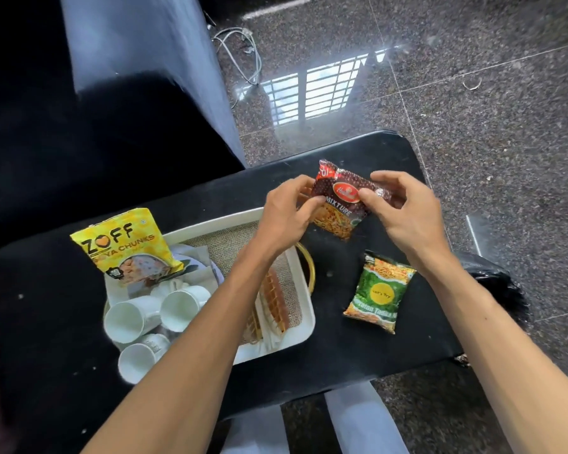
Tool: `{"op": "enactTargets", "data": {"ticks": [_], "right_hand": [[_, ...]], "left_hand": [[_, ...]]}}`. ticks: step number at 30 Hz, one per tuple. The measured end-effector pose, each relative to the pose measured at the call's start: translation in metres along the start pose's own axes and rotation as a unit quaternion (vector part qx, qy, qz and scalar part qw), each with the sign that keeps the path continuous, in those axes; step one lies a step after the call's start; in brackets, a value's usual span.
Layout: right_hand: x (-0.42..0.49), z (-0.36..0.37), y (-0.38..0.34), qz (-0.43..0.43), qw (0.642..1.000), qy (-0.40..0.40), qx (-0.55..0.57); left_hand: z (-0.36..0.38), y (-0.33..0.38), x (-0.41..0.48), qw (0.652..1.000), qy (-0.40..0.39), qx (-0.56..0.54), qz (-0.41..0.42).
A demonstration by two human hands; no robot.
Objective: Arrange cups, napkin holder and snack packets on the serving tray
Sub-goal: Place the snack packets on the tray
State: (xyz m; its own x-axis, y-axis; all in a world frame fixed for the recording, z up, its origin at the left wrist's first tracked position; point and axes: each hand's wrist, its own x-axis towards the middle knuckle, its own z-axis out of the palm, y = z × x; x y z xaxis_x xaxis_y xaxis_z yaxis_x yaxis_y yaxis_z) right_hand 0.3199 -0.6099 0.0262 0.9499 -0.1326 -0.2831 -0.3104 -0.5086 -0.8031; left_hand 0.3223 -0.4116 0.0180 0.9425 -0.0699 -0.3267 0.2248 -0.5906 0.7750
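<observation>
Both hands hold a red mixture snack packet [340, 204] above the black table, just beyond the tray's far right corner. My left hand [284, 214] pinches its left edge and my right hand [404, 211] pinches its top right. The white serving tray [304, 309] has a burlap lining. On its left part lie three white cups [182, 308] on their sides, and a yellow soya chunks packet [128, 247] leans over them. A wooden napkin holder [273, 299] lies in the tray's right part. A green snack packet [379, 293] lies on the table right of the tray.
The black table [358, 348] ends close on the right and at the front. A gold ring-shaped handle [310, 270] sticks out at the tray's right side. A dark sofa [79, 109] stands at the left, and cables [243, 50] lie on the granite floor.
</observation>
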Motion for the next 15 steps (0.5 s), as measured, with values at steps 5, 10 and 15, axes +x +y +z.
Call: {"op": "enactTargets", "data": {"ticks": [5,10,15], "right_hand": [[-0.01,0.037,-0.046,-0.014,0.99,-0.082,0.11],[-0.027,0.101,-0.08,-0.049,0.976,-0.187,0.095],[-0.044,0.159,-0.103,-0.064,0.977,-0.199,0.032]], "left_hand": [[-0.053,-0.021,-0.03,0.988,0.139,-0.058,-0.026],[-0.094,-0.061,-0.069,0.965,0.23,-0.099,-0.081],[-0.121,-0.099,-0.094,0.962,0.225,-0.109,-0.112]]}}
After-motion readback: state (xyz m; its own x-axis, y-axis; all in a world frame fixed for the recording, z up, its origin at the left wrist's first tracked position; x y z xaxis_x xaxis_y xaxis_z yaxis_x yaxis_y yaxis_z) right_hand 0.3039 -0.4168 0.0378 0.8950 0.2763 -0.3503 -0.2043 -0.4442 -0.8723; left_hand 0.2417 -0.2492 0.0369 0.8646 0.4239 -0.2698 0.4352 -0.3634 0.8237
